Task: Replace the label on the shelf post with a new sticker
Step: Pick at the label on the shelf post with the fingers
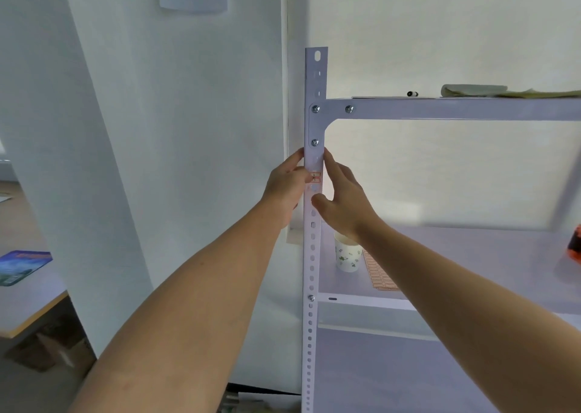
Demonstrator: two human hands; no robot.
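Two hands at the shelf post (pixel 315 79), both raised to the same height, just below the lowest of the three corner bolts.

Shelf post: white perforated angle, upright, a column of holes running down its face. Top shelf (pixel 456 109) bolted to it; middle shelf (pixel 471 255) lower down.

Label (pixel 315 177): small, red-bordered, dark mark in the centre, stuck flat on the front face of the post between the two hands. Writing too small to read.

Left hand (pixel 286 186): comes in from the left side of the post. Its fingers (pixel 296 158) are curled against the post's left edge, the thumb lying across onto the front face at the label's left end. Holds the post; how far the fingers wrap behind is hidden.

Right hand (pixel 344 200): comes in from the right. Forefinger nearly straight, laid up along the post's right edge beside the label; thumb tip pressed on the front face just under the label. Hand spread and holding nothing; it only touches the post.

On the middle shelf, behind the right forearm: paper cup (pixel 347 257) with a small printed pattern, upright, near the post; sticker sheet (pixel 380 276) lying flat just beside the cup, partly covered by the forearm. An orange object (pixel 575 244) is cut off at the frame's right edge.

On the top shelf: marker (pixel 412 93) and folded cloth (pixel 474 90).

Far left: worktop (pixel 28 305) with a blue book (pixel 22 266) on it.
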